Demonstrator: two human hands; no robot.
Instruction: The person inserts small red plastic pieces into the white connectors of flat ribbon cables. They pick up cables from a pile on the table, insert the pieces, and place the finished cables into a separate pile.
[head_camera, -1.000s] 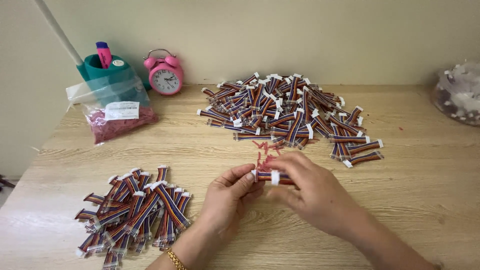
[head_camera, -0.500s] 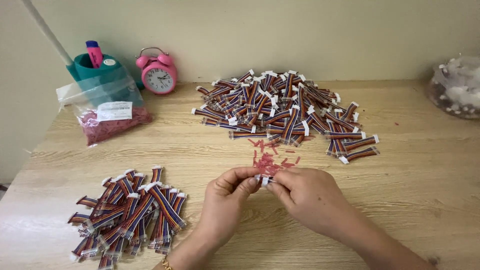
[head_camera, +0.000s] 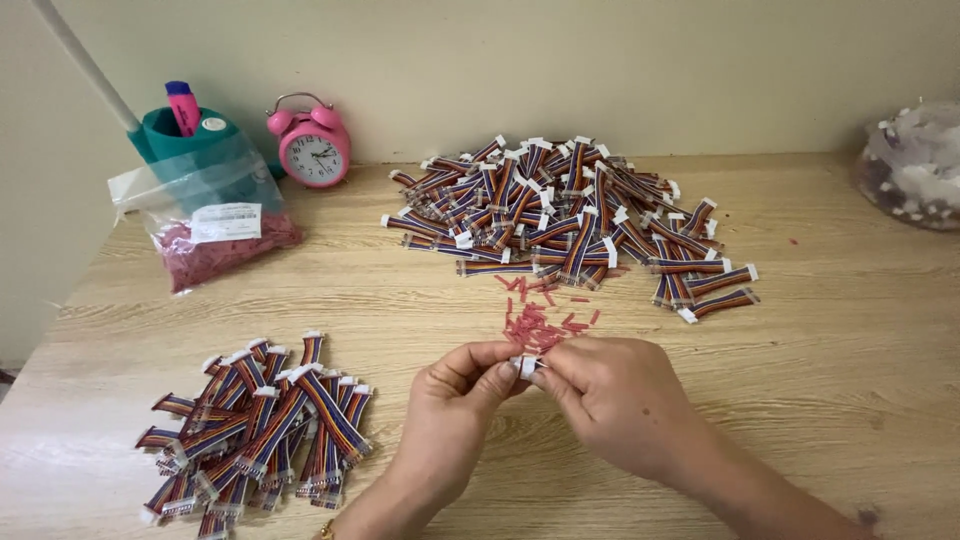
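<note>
- Rainbow-coloured ribbon cable piece (head_camera: 527, 366) sits at lower centre of the frame, pinched between both hands; only its white connector end shows.
- Left hand (head_camera: 462, 392) and right hand (head_camera: 612, 398) have fingertips clamped together on it, probably to keep it steady.
- Small red pieces (head_camera: 540, 322) lie just above the hands, within easy reach.
- Big cable pile (head_camera: 560, 215) is at upper centre, smaller pile (head_camera: 262, 430) at lower left, kept well apart.

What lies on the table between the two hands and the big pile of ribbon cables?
In the head view, small red pieces lie scattered there on the table.
</note>
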